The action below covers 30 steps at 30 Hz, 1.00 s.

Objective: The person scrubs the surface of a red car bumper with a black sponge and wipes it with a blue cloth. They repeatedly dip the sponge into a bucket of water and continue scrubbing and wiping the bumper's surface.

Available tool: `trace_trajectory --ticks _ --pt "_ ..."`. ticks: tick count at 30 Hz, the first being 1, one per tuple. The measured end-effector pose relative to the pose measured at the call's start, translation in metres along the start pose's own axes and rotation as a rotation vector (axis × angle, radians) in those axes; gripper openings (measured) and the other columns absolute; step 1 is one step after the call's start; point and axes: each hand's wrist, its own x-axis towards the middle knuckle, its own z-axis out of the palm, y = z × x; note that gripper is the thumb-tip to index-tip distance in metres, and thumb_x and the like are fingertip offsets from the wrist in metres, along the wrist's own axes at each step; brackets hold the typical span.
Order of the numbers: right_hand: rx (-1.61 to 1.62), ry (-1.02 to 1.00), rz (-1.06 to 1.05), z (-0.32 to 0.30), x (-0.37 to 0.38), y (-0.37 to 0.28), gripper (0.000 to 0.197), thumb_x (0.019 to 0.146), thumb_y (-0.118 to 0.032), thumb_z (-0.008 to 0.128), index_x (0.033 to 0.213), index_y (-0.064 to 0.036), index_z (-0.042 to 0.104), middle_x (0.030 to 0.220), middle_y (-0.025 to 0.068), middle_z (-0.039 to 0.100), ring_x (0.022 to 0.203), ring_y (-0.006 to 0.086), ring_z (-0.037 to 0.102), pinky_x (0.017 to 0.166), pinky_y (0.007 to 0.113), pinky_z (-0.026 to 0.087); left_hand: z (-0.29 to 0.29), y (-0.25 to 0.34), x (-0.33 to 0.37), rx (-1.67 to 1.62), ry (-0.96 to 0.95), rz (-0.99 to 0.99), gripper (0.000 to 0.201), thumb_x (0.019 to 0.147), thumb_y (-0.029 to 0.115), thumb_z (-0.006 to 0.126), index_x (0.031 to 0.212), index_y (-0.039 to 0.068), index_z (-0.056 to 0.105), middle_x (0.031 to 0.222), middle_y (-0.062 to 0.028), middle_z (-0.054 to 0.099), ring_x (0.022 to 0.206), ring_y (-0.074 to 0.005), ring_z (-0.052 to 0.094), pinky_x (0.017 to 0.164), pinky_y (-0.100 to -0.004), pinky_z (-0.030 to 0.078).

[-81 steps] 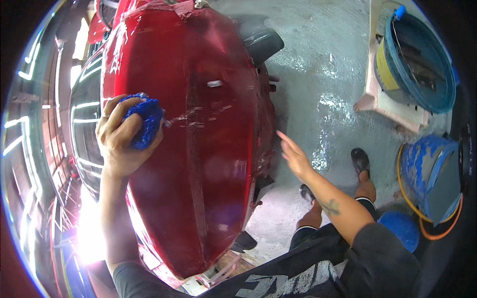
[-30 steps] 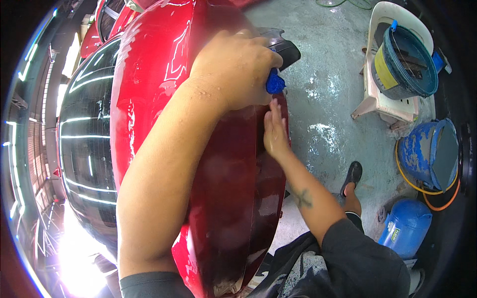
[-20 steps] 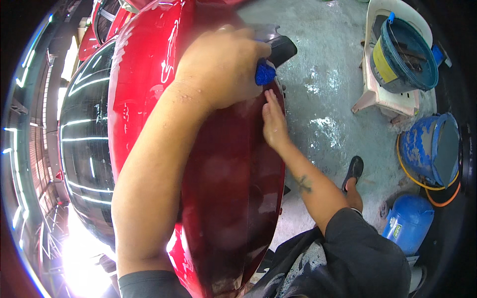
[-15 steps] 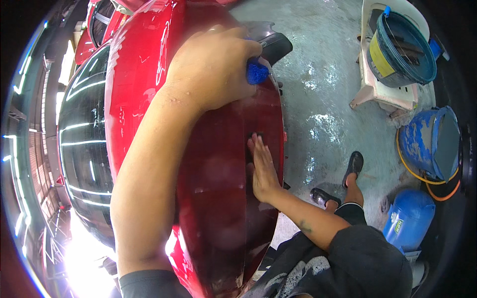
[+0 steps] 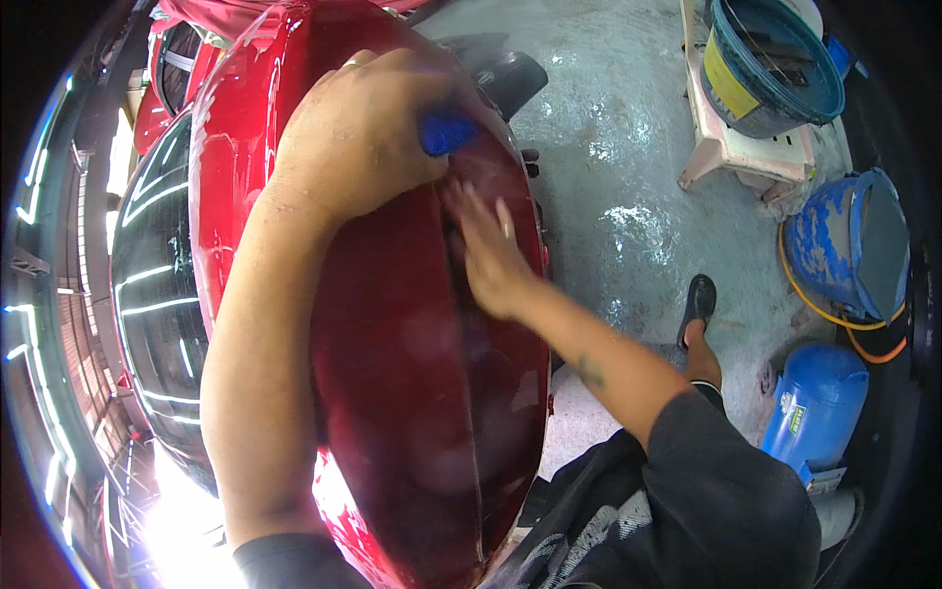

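Observation:
A red car body panel (image 5: 392,393) runs down the middle, dull over its broad face and glossy along the left strip. My left hand (image 5: 358,133) is closed around a blue textured wad (image 5: 447,133), a cloth or scrub pad; most of it is hidden in the grip. It bears on the upper part of the dull panel. Just below and to the right, my right hand (image 5: 488,245) lies with fingers outstretched on the panel, near its lengthwise crease. Nothing shows in that hand, though its fingertips are blurred.
Dark car glass (image 5: 152,294) curves along the left. A dark part (image 5: 515,83) like a side mirror sticks out past the panel's top. At right are a dark bucket (image 5: 775,74) on a white plastic chair (image 5: 721,162), a scuffed blue drum (image 5: 834,245) with an orange hose, and a blue tank (image 5: 816,407).
Both hands have shifted left in the picture, and my right hand has slid up the panel toward the left one. The view itself has moved slightly. My left hand still grips the blue wad.

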Motion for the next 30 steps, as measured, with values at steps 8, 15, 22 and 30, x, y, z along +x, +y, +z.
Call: trace_trajectory --ticks 8,15,22,30 --pt "-0.043 -0.143 0.054 0.003 -0.057 -0.029 0.070 0.109 -0.012 0.048 0.172 0.0053 0.024 0.181 0.0268 0.020 0.171 0.0441 0.011 0.133 0.066 0.009 0.001 -0.001 -0.002 0.034 0.009 -0.054 0.043 0.077 0.027 0.089 0.114 0.010 0.077 0.113 -0.0132 0.071 0.115 -0.0380 0.068 0.102 -0.0500 0.056" --pt "-0.157 0.019 0.002 -0.010 0.048 0.014 0.065 0.111 -0.015 0.048 0.169 0.0063 0.030 0.179 0.0265 0.025 0.169 0.0451 0.015 0.132 0.067 0.012 0.003 -0.006 0.000 -0.015 0.108 -0.048 0.039 0.076 0.021 0.090 0.108 0.007 0.073 0.107 -0.0158 0.068 0.108 -0.0406 0.067 0.095 -0.0514 0.055" --pt "-0.319 0.080 -0.021 -0.011 0.067 0.032 0.064 0.114 -0.021 0.046 0.172 -0.0007 0.030 0.181 0.0217 0.024 0.168 0.0492 0.014 0.131 0.069 0.014 0.006 -0.005 0.004 -0.008 0.219 -0.045 0.039 0.077 0.017 0.090 0.108 0.007 0.069 0.104 -0.0157 0.066 0.105 -0.0420 0.067 0.091 -0.0521 0.055" --pt "-0.353 0.179 -0.007 -0.004 0.084 0.039 0.064 0.114 -0.021 0.048 0.173 -0.0035 0.028 0.182 0.0190 0.024 0.166 0.0538 0.018 0.130 0.072 0.018 0.009 -0.009 0.002 -0.001 0.226 -0.055 0.038 0.078 0.019 0.090 0.108 0.007 0.070 0.102 -0.0157 0.066 0.102 -0.0423 0.069 0.089 -0.0516 0.055"
